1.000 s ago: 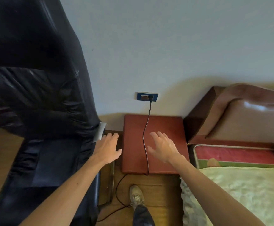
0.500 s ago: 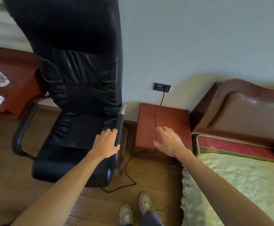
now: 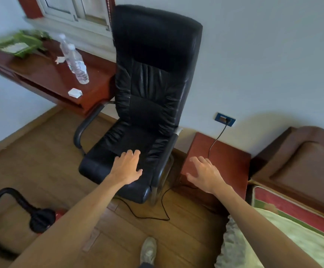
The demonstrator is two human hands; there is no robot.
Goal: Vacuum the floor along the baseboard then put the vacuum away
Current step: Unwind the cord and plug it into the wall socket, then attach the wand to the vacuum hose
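**both hands empty, vacuum parked on the floor behind the left arm**

the vacuum (image 3: 43,219) sits on the wooden floor at lower left, its red body partly hidden by the left forearm and its black hose (image 3: 8,192) looping up and round. neither hand is on it. a black cord (image 3: 147,215) runs from the wall socket (image 3: 225,119) down over the nightstand (image 3: 224,157), then across the floor under the front of the chair (image 3: 149,105). it looks like the vacuum's lead, though where it joins the machine is hidden. plugged in there, the machine would reach this stretch of wall.

the chair stands backed against the wall between the table (image 3: 41,74) and the nightstand, so it covers the baseboard behind it. the baseboard (image 3: 12,137) shows plainly only along the left wall. my guess is the chair has to be shifted before that strip can be cleaned.

the left hand (image 3: 127,167) is over the front of the seat, its fingers (image 3: 130,153) straight and a little apart (touching the leather or just above it, i cannot tell). the right hand (image 3: 205,175) hangs in front of the nightstand, its fingers (image 3: 197,161) spread wide, holding nothing.
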